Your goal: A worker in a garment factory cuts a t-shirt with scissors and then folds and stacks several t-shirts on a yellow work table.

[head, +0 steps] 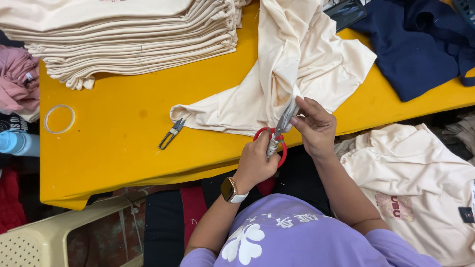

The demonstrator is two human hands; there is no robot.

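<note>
The left hand (pixel 257 160) is closed through the red loops of the scissors (pixel 278 133), fingers wrapped tight, and the blades run up and away from the person into the cream shirt (pixel 292 74) lying on the yellow table (pixel 123 123). The right hand (pixel 314 126) pinches the cloth right by the blade tips, thumb and fingers nearly closed on a fold or a loose thread; I cannot tell which from here. The shirt sits at the near edge of the table, one sleeve stretched out to the left, its hem just over the edge. The risk looks plain: those fingertips are touching the steel, so a quick snip could nick them. The cloth is bunched where the blades meet it, and a hidden layer could get caught and cut through, spoiling the shirt. If the pinch slackens, the fabric may slide and the cut land off its mark. A small metal snipper (pixel 170 134) lies just beside the sleeve end, and tugging the shirt could drag it off the table. A tape ring (pixel 59 118) sits well apart to the left, a folded stack (pixel 128 39) lies farther back, and a navy garment (pixel 420 49) lies at the far right.
</note>
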